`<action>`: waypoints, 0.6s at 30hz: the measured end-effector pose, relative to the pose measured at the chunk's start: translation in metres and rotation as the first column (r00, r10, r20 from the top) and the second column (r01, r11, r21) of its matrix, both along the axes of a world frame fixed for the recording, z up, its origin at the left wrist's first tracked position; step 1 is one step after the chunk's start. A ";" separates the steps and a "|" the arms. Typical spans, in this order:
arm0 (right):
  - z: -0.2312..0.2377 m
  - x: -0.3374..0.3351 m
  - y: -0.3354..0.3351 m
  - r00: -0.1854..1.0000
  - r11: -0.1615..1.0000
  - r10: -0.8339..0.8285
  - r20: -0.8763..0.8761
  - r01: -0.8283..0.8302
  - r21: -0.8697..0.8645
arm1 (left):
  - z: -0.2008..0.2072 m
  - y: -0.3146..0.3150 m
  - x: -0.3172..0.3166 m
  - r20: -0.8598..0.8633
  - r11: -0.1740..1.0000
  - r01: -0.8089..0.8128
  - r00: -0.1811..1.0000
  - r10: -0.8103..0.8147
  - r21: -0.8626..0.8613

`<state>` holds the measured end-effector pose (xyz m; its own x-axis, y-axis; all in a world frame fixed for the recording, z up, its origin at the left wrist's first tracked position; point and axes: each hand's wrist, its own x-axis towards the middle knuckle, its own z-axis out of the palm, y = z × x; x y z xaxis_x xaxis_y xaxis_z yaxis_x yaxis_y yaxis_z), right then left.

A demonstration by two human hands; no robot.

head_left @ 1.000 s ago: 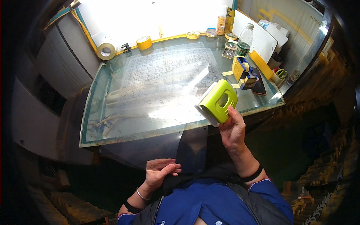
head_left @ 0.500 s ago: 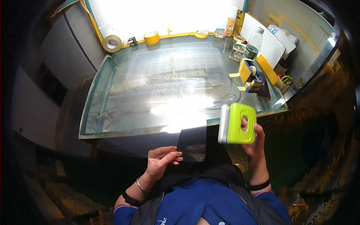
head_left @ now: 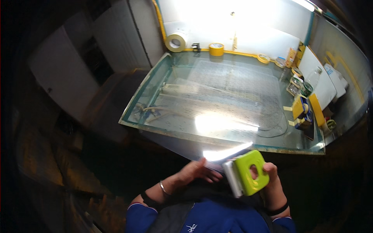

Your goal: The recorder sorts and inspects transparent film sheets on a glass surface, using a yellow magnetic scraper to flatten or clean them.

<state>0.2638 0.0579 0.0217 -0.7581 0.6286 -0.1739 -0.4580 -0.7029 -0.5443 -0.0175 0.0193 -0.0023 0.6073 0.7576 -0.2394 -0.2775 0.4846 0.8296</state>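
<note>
A clear, flexible plastic sheet [head_left: 176, 145] hangs over the table's near edge, bright glare along its near part. My left hand [head_left: 196, 171] grips its near edge, with some fingers showing through or below the film. In my right hand [head_left: 275, 178] is a lime-green hole punch [head_left: 252, 182] with a grey base and an oval opening in its handle. The punch is tilted on its side, its grey base facing my left hand. Its base meets the sheet's near right corner; whether the film is inside the slot cannot be made out.
The glass-topped table [head_left: 182, 135] has a raised green rim. Along its back stand a wide tape roll [head_left: 176, 42], a yellow tape roll [head_left: 216, 49] and a black clip-like item [head_left: 196, 47]. A blue-and-yellow tape dispenser [head_left: 301, 108], glass bottle [head_left: 312, 80] and small jars [head_left: 294, 85] crowd the right side.
My view has swung left. The hole punch has come down and left toward my left hand, tilting, and the sheet has slid nearer to me off the table.
</note>
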 end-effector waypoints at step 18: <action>0.016 0.050 0.004 0.940 0.884 0.222 0.258 -0.305 0.354 | 0.068 0.010 -0.142 -0.489 0.794 -0.471 0.625 0.608 0.385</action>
<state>0.3138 0.0617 0.0373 -0.8789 0.4591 -0.1291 -0.1347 -0.4987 -0.8562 -0.1593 0.0291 0.0661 -0.1263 0.9731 -0.1926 0.1149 0.2072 0.9715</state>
